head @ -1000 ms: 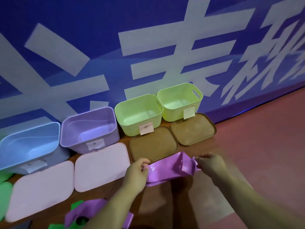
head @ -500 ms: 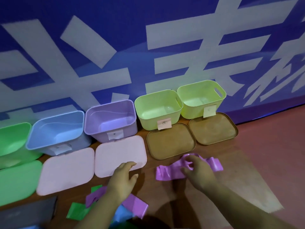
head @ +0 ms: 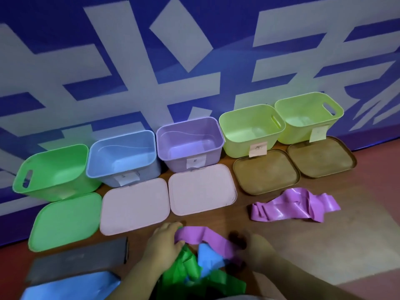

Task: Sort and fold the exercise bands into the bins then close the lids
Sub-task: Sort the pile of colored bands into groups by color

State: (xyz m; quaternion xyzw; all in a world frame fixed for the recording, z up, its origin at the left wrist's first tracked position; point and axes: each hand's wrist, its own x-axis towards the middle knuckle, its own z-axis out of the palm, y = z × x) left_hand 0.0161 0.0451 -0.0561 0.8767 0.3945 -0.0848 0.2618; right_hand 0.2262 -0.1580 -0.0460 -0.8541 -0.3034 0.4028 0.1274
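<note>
Five open bins stand along the wall: green [head: 49, 169], blue [head: 121, 156], purple [head: 190, 144] and two yellow-green ones [head: 251, 128] [head: 307, 118]. A crumpled purple band [head: 294, 206] lies loose on the floor at the right. My left hand [head: 162, 243] pinches the left end of a second purple band [head: 201, 237], which lies across a pile of green bands [head: 184, 271] and blue bands [head: 207, 258]. At this band's right end is my right hand [head: 257, 250], its fingers blurred, so its grip is unclear.
A lid lies before each bin: green [head: 65, 221], two pink [head: 134, 206] [head: 201, 191], two brown [head: 266, 172] [head: 320, 156]. A grey band [head: 78, 260] and a blue band [head: 69, 286] lie at the lower left. A blue printed wall backs the bins.
My right hand let go of the first purple band, left it on the floor and came over to the pile. My left hand took hold of the second purple band. The view swung left.
</note>
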